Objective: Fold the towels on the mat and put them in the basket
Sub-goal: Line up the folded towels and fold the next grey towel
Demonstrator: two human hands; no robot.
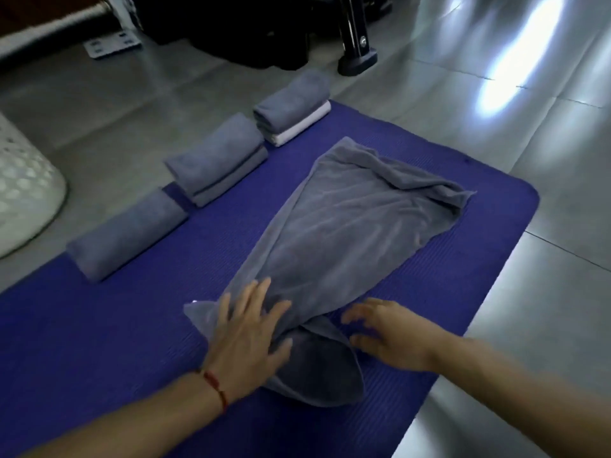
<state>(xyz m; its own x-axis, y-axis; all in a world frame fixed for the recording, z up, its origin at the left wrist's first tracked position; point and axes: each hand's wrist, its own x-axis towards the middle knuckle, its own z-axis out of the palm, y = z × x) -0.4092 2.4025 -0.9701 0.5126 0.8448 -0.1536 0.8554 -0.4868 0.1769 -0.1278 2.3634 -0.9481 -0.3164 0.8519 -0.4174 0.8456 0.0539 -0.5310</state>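
A grey towel (pixel 347 233) lies lengthwise on the blue mat (pixel 99 332), folded in half and wrinkled at its far end. My left hand (pixel 248 332) rests flat on the towel's near left part with fingers spread. My right hand (pixel 386 335) hovers with fingers straight at the towel's near right edge, over the mat. Along the mat's left side lie a single folded grey towel (pixel 129 233), a stack of two folded grey towels (pixel 218 160), and a grey towel stacked on a white one (pixel 292 109). The white perforated basket (pixel 23 183) stands at the left edge.
Grey tiled floor (pixel 545 160) surrounds the mat, with bright light reflections at the right. A black stand foot (pixel 358 61) and dark furniture sit beyond the mat's far end. A white bracket plate (pixel 112 44) lies on the floor at the back left.
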